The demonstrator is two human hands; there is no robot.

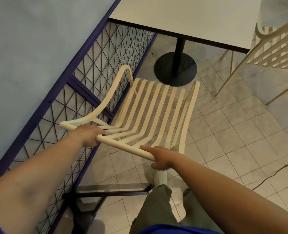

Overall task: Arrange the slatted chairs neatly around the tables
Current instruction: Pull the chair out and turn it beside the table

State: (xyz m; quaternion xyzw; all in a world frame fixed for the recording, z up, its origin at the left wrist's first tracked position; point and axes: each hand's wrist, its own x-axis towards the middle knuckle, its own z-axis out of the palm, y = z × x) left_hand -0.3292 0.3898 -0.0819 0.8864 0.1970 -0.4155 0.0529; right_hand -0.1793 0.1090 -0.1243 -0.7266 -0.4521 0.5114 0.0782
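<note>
A cream slatted chair (150, 107) stands in front of me, its seat facing a white table (190, 17) with a black pedestal base (175, 69). Both hands grip the chair's top back rail. My left hand (90, 135) holds the rail near its left end. Near the rail's right end my right hand (161, 159) is closed around it. The front of the seat lies close to the pedestal base, short of the table edge. A second cream slatted chair (275, 48) sits at the table's right side, partly cut off by the frame.
A purple-framed partition with black wire mesh (96, 68) runs along the chair's left side, close to its armrest. A black floor bracket (112, 193) lies near my feet. A thin black cable (275, 173) crosses the tiled floor on the right.
</note>
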